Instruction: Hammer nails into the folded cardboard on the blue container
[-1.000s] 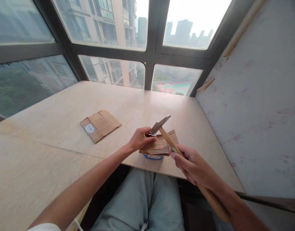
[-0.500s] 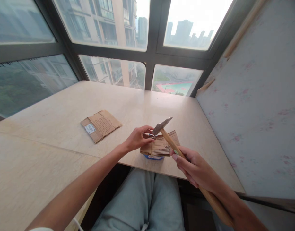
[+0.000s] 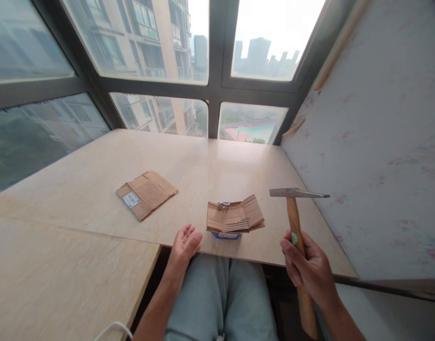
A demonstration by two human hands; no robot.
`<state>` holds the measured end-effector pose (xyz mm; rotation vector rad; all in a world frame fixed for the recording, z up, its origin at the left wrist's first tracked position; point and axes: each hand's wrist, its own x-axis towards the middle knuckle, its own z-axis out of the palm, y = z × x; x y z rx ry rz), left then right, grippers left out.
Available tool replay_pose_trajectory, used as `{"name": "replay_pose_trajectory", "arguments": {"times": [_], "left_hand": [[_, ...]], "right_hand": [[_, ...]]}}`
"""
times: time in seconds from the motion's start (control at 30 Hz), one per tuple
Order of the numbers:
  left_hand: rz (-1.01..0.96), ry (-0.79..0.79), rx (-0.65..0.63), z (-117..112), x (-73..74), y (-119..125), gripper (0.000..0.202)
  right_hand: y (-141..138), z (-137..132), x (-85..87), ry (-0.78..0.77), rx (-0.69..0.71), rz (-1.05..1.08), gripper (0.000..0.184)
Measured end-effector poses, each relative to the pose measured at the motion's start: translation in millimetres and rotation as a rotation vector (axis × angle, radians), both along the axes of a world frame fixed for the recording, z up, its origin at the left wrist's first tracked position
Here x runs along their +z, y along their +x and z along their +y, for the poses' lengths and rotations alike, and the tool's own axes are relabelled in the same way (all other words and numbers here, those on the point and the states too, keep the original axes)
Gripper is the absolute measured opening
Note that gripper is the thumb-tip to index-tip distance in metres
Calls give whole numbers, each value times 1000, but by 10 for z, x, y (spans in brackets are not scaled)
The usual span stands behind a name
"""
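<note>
My right hand (image 3: 306, 263) is wrapped around the wooden handle of a hammer (image 3: 294, 213), which stands upright with its metal head at the top, right of the cardboard. My left hand (image 3: 184, 248) is at the table's front edge, fingers loosely curled, thumb apart, holding nothing that I can see. To its right, a creased piece of cardboard (image 3: 235, 215) rests on a blue box (image 3: 226, 235), mostly hidden beneath it. A cluster of small nails (image 3: 223, 207) shows at the cardboard's far left edge. Thin parallel strips lie along its near side; their kind is unclear.
A folded cardboard piece (image 3: 149, 192) with a white label lies at the left on the pale tabletop (image 3: 189, 166). Windows stand behind the table, and a floral-papered wall (image 3: 362, 156) borders it on the right. A white cable (image 3: 116, 325) shows at the lower left.
My left hand has left the nails and drawn back toward the table's front edge. The hammer has swung from above the cardboard to the right, and its handle is now more upright.
</note>
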<state>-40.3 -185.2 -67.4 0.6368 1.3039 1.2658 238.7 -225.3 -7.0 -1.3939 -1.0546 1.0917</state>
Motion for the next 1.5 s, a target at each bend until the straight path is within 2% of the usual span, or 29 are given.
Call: {"name": "replay_pose_trajectory", "arguments": {"times": [0.1, 0.17, 0.27, 0.4, 0.5, 0.67, 0.9, 1.03, 1.17, 1.37, 1.5], "left_hand": [[-141, -54, -29, -134, -95, 227, 79], [-177, -42, -52, -149, -72, 352, 82], [-185, 12, -105, -123, 14, 478, 75], [-168, 91, -157, -72, 54, 548, 64], [-156, 110, -198, 1, -35, 573, 62], [-146, 125, -192, 210, -199, 687, 62], [-107, 191, -303, 586, -148, 1080, 56], [-59, 191, -322, 890, -134, 1327, 48], [-35, 191, -353, 1113, -131, 1537, 48], [-70, 209, -442, 1253, -138, 1859, 55], [-105, 176, -481, 1320, -186, 2061, 62]], "right_hand": [[-60, -28, -254, 20, -86, 122, 36], [-133, -45, -413, 41, -139, 184, 39], [-260, -63, -590, 37, -204, 286, 44], [-388, -68, -706, 24, -269, 362, 44], [-413, -95, -767, -4, -314, 386, 46], [-372, -242, -899, -81, -388, 393, 56], [-311, -454, -1108, -108, -472, 401, 61], [-241, -538, -1159, -127, -456, 380, 60], [-182, -588, -1148, -141, -338, 312, 54], [-146, -657, -1114, -259, -261, 181, 62], [-10, -671, -1040, -275, -248, -51, 63]]}}
